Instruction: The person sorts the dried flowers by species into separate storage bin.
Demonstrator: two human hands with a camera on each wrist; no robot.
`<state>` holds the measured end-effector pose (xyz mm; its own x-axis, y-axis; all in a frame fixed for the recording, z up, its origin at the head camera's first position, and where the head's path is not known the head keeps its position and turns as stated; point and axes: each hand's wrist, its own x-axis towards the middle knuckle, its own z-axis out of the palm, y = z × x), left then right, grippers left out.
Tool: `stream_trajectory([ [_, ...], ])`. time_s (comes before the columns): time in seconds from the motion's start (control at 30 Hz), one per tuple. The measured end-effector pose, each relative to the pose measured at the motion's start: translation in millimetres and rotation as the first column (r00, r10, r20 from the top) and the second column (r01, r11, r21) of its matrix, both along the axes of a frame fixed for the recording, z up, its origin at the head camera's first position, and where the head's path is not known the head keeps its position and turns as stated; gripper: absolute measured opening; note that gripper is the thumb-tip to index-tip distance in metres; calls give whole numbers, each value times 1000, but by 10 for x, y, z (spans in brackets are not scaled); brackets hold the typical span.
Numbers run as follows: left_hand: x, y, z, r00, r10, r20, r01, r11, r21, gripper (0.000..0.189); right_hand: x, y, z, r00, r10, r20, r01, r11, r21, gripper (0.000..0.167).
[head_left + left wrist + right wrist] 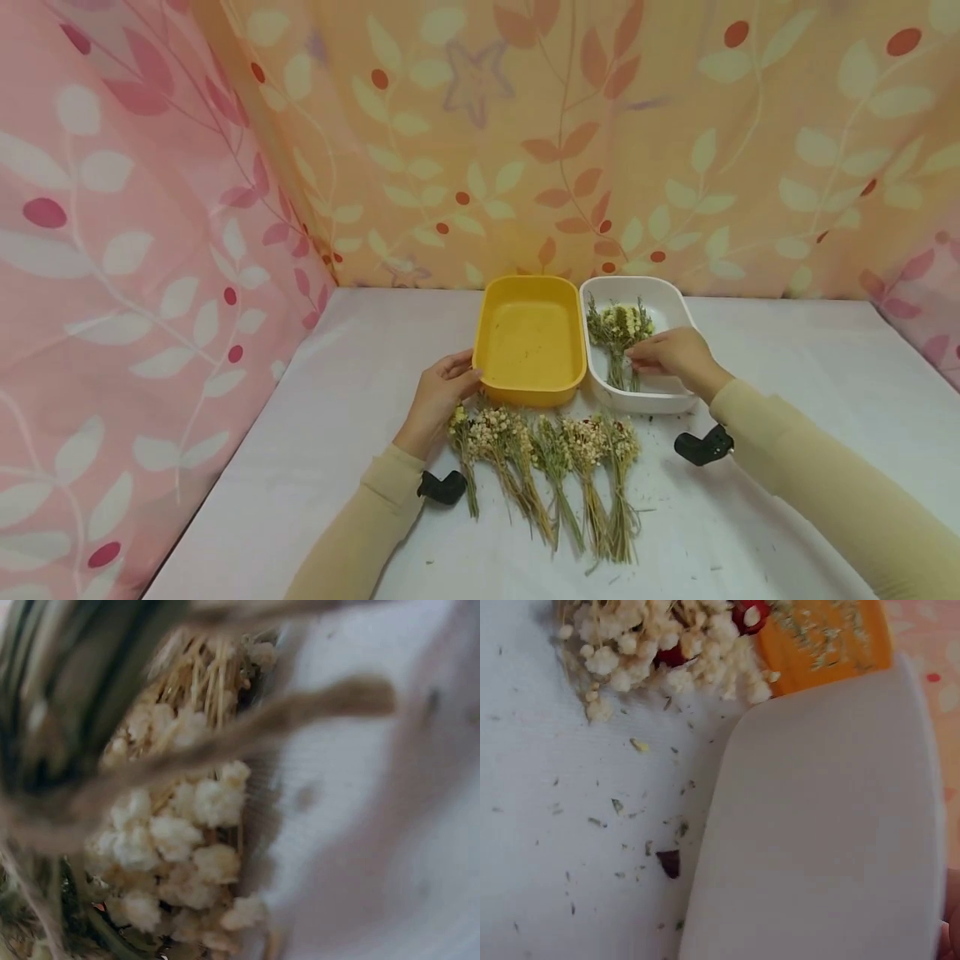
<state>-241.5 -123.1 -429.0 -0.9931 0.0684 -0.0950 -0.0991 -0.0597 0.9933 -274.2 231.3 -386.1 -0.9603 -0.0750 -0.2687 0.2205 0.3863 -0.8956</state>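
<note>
In the head view my right hand [675, 357] reaches over the front right side of a white plastic tray [666, 403]. Its fingers pinch a small bunch of dried flowers [622, 327] by the stems, inside the tray. The blossoms are pale yellow and green; the palm hides part of the stems. My left hand [441, 393] holds a yellow plastic tray [528, 343] at its front left corner, thumb at the rim and fingers along the outer wall. Dried flower bunches [585, 442] lie in a row before the trays; blossoms [172, 836] fill much of the left wrist view.
The trays stand side by side near a floral cloth backdrop [540, 150]. Crumbs and a dark fragment [669, 863] lie on the white tabletop [570, 825] by the white tray. A black wrist device [442, 487] sits at the left cuff, another [703, 446] at the right.
</note>
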Motion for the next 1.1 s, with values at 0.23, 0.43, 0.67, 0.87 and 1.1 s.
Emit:
stream_trajectory([
  [0.23,12,4,-32,999,-12,-31,11,1000,-19,50,248,101,111,999,30,11,-30,999,-38,53],
  [0.43,20,-6,-45,1000,-5,-21,5,1000,-9,49,498,111,148,993,111,36,-103,977,-187,41],
  [0.67,2,-21,-51,999,-10,-37,9,1000,-26,48,720,53,166,981,194,27,-179,944,-278,18],
  [0.87,-3,-29,-32,999,2,-37,-3,999,-34,49,850,-9,148,980,195,37,-178,946,-270,45],
  [1.1,2,-20,-28,1000,-1,-13,0,1000,-29,49,970,57,89,978,196,76,-162,932,-323,34],
])
